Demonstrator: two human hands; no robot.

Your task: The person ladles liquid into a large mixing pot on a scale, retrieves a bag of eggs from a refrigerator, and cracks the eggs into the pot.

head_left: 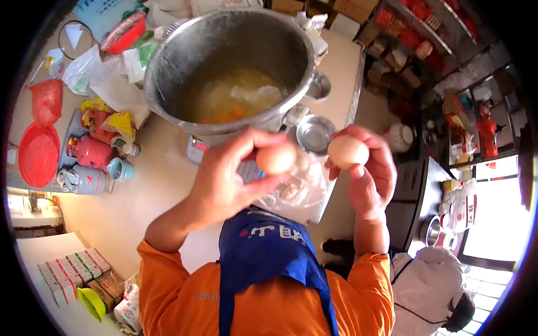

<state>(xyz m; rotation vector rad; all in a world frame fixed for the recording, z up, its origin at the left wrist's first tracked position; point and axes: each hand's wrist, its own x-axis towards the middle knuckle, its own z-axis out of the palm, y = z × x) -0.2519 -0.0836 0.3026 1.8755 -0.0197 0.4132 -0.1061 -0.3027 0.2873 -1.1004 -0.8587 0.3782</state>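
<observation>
Between the thumb and fingers of my left hand (227,171) is a light brown egg (276,158), a little blurred. My right hand (374,168) grips a second egg (348,152) by its sides; both shells look whole. The two eggs are held apart, in front of my chest. Beyond them a large metal mixing bowl (305,98) contains raw egg whites and orange yolks (230,115) at its bottom. Under and between my hands lies a clear plastic bag (302,190) with pale contents I cannot make out.
A small steel bowl (315,134) stands right of the mixing bowl, by a digital scale (196,147). Red basins (39,154), bags and gas cylinders (92,151) are at left. Shelves (448,84) line the right. Another person (428,285) is at lower right.
</observation>
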